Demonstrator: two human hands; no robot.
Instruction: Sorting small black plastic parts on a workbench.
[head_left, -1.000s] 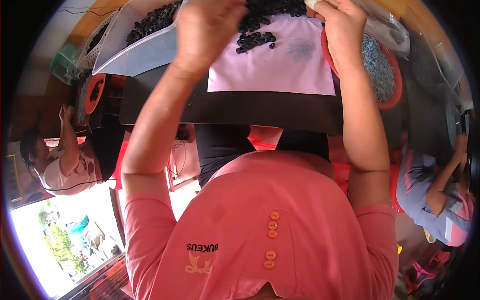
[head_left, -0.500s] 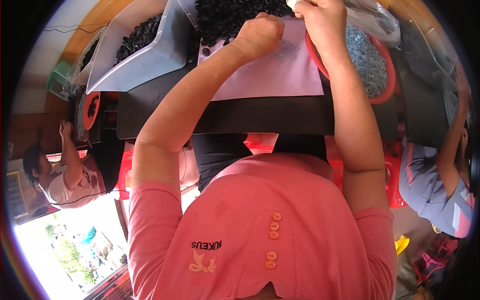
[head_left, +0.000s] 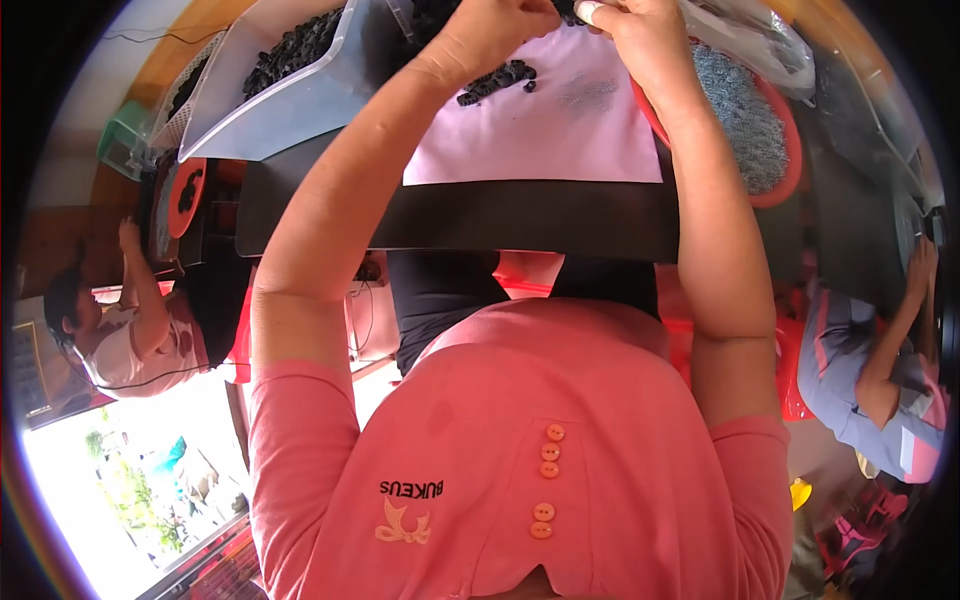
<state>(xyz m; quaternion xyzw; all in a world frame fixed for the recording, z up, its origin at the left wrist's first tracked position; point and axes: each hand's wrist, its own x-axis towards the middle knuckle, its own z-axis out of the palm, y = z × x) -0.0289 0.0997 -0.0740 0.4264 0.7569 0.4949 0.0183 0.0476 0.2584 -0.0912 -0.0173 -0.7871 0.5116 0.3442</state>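
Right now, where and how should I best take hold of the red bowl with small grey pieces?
Probably grip the red bowl by its right rim, coming from the right: that curved edge shows uncovered, while the right forearm partly hides the left side. Grey pieces inside suggest keeping it level.

black lettering (head_left: 411, 488) | one short word, upside down | on pink shirt (head_left: 640, 420) front

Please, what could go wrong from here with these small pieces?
The right forearm crosses the edge of the red bowl in this view; a bump might spill its blue-grey pieces.
Loose black pieces lie on the pale pink sheet, just below the left hand in the picture; the wrist could scatter them.
If the sheet were tugged, these might mix with the tiny grey bits nearby.
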